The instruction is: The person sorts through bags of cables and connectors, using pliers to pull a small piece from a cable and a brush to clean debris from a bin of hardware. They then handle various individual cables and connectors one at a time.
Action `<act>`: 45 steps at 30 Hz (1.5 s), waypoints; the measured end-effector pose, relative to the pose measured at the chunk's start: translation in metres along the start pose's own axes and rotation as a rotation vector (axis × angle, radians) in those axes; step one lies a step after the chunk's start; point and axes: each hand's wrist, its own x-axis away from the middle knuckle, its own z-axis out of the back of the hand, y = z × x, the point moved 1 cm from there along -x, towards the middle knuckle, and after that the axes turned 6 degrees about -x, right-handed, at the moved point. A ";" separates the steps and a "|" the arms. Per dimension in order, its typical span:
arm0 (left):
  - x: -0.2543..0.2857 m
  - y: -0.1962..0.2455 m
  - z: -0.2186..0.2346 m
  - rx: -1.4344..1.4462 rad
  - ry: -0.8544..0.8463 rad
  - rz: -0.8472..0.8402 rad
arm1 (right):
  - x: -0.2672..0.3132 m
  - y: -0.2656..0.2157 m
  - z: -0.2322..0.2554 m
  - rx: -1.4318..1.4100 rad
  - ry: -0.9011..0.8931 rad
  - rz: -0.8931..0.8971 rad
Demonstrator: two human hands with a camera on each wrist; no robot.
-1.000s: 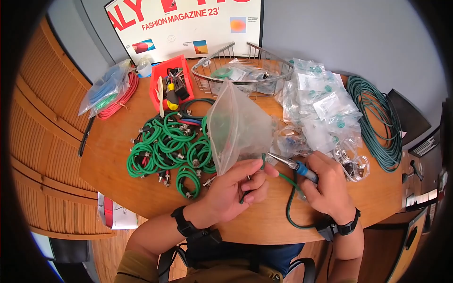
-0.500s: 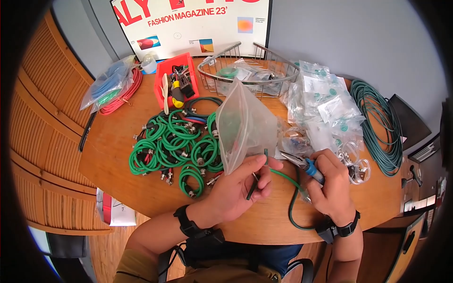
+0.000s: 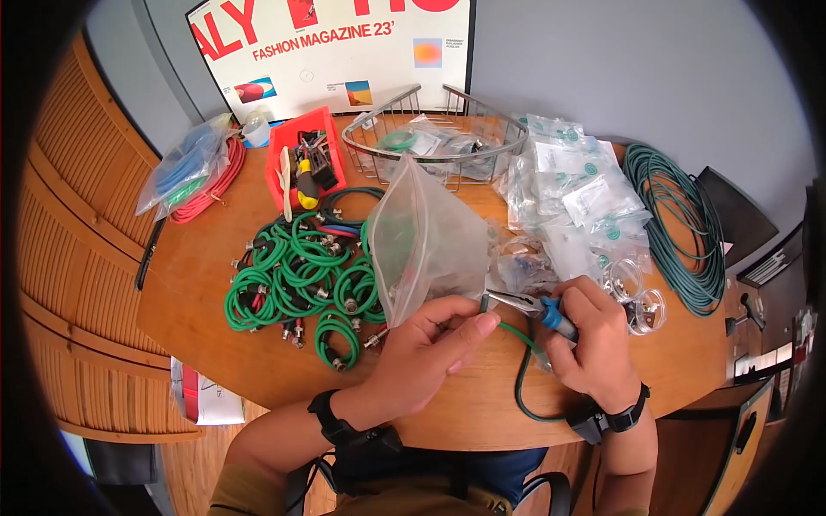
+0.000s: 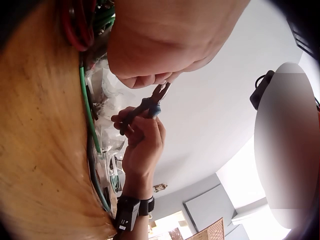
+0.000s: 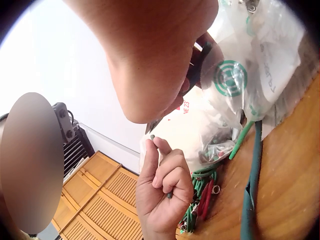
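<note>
Between thumb and fingers, the left hand [image 3: 434, 354] pinches a short dark green cable piece [image 3: 484, 303], whose end sticks up. In the right wrist view both ends of the cable piece [image 5: 153, 137] show past the left hand [image 5: 166, 192]. The right hand [image 3: 595, 348] grips blue-handled pliers [image 3: 555, 318], their tips close to that end; contact cannot be told. From the left wrist view, the pliers [image 4: 159, 94] reach up to the left fingers. A green cable [image 3: 516, 334] and a dark cable [image 3: 521, 387] lie below the pliers.
Behind the left hand stands a clear bag [image 3: 439, 245]. Coiled green cables [image 3: 297, 258] lie left, near a red bin [image 3: 274, 172]. A wire basket [image 3: 434, 158] is at the back; packets [image 3: 585, 185] and a large dark coil [image 3: 680, 228] are at right.
The pliers have come closer to the cable piece's upper end. The left hand has turned, its thumb now lying across the front, and the lower part of the cable piece is hidden in the head view.
</note>
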 end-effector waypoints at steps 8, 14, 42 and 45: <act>-0.001 -0.001 0.001 0.034 -0.001 -0.033 | 0.000 0.000 0.001 0.045 -0.021 0.023; 0.001 -0.001 0.002 -0.015 -0.019 -0.037 | -0.001 -0.001 0.002 0.053 -0.023 0.027; -0.001 0.000 0.002 -0.049 0.089 -0.118 | 0.000 0.001 0.001 0.086 -0.045 0.082; -0.001 -0.001 0.002 -0.022 0.080 -0.124 | -0.001 0.000 0.001 0.084 -0.048 0.079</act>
